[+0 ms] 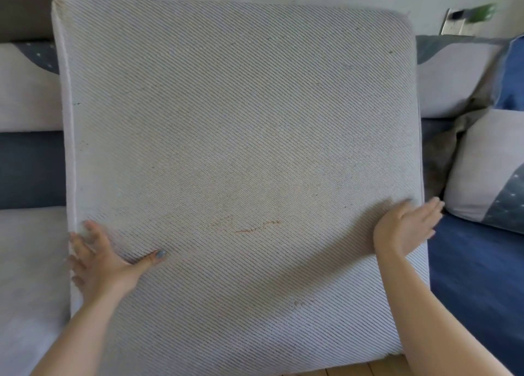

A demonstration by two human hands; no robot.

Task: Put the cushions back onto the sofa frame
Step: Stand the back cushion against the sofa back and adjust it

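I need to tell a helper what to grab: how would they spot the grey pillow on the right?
Start at the big striped cushion held upright in the middle. Right of it runs a blue seat, and the pillow leans at its far end. It is grey with a starry dark corner patch, unlike the blue pillow behind it.
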